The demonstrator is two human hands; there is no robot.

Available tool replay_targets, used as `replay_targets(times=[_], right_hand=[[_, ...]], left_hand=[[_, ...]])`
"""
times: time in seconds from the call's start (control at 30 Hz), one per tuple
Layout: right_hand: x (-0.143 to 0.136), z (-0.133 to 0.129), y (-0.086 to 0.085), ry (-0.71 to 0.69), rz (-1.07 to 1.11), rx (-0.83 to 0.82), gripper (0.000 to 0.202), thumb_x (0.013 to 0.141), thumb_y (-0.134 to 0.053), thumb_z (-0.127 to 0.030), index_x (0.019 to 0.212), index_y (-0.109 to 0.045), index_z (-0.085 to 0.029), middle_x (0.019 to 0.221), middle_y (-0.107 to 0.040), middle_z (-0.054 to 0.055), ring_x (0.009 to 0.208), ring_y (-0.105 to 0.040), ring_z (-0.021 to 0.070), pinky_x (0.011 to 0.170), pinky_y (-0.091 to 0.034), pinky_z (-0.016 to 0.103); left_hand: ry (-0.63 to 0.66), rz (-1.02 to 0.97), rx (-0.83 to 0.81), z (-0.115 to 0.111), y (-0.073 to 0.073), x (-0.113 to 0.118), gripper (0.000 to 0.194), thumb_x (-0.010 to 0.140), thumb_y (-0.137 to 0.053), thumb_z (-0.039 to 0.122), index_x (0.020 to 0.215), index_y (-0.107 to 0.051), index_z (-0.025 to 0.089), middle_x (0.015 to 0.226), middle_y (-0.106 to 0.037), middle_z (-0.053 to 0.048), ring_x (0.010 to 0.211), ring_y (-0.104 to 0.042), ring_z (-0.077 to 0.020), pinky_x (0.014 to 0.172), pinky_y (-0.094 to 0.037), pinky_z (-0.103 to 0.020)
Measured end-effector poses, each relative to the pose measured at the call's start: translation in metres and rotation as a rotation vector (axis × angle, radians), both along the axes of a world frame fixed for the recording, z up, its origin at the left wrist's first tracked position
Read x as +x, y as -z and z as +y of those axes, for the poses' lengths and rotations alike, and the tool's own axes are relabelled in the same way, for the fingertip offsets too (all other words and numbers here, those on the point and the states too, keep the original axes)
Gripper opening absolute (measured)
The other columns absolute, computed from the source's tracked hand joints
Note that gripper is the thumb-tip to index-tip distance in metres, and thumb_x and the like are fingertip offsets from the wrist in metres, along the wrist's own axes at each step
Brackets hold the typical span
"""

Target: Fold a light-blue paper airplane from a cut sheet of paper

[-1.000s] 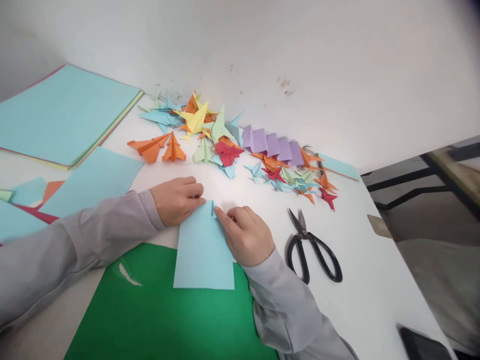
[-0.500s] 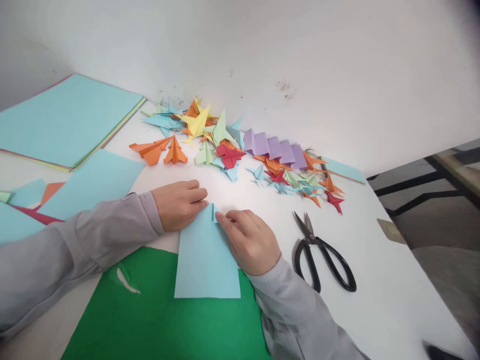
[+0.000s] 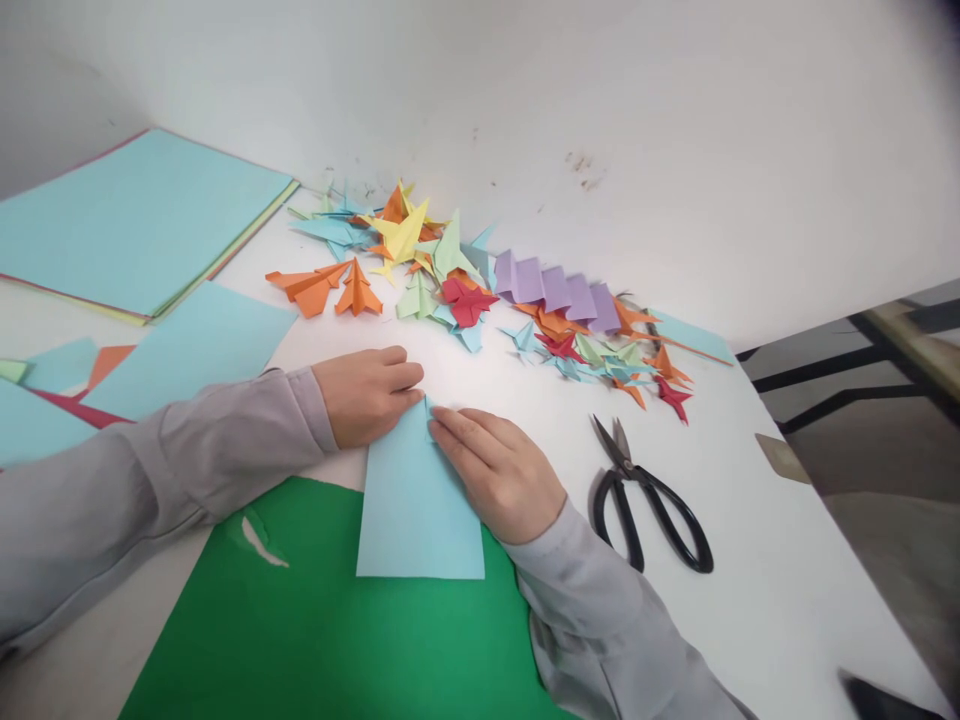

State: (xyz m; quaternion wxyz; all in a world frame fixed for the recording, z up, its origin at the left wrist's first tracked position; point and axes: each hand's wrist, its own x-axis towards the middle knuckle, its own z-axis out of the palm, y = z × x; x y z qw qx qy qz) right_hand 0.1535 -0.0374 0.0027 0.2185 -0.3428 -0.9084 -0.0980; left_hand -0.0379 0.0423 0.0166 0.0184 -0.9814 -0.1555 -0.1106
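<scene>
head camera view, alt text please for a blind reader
A person's left hand and right hand touch the far end of a light blue paper partly over a green sheet. Scissors lie at right; folded paper shapes sit by a wall.

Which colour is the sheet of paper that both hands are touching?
The sheet is light blue, seen best in the head view.

Craft table (image 3: 757,570): scissors (image 3: 627,468), folded paper figures (image 3: 401,238)

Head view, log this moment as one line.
left hand: at top left of blue paper | right hand: at its top right | blue paper: lower end over green sheet | scissors: blades apart
</scene>
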Motion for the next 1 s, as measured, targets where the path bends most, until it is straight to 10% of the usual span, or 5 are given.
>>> replay_targets(times=[1.0], right_hand=[[-0.001,0.001,0.002,0.032,-0.035,0.037,0.022,0.084,-0.042,-0.010,0.097,-0.060,-0.008,0.102,-0.061,0.014,0.093,-0.053,0.0212,0.071,-0.047,0.035]], left_hand=[[0.025,-0.077,0.117,0.002,0.008,-0.004,0.024,0.079,-0.038,0.014,0.083,-0.061,0.011,0.078,-0.052,-0.009,0.067,-0.041,-0.0163,0.065,-0.041,-0.032]])
